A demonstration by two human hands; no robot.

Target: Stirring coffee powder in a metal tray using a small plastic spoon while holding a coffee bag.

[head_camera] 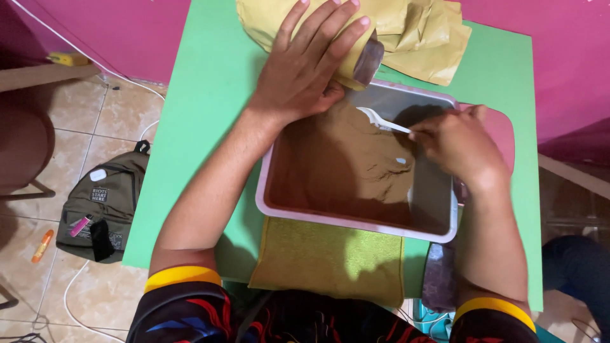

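A yellow bag [356,60] is gripped by the left hand [305,70] and tilted over the tray's [356,225] far edge, mouth toward the brown powder [343,159], while a white spoon [381,119], handle pointing right, is pinched, seemingly, by the right hand [457,143].

The person wears a short-sleeved black shirt with red, blue and white streaked patterning across the chest and shoulders. Each sleeve ends in a broad yellow band above the elbow. Both forearms are bare, with no watch, ring or bracelet showing on either wrist.
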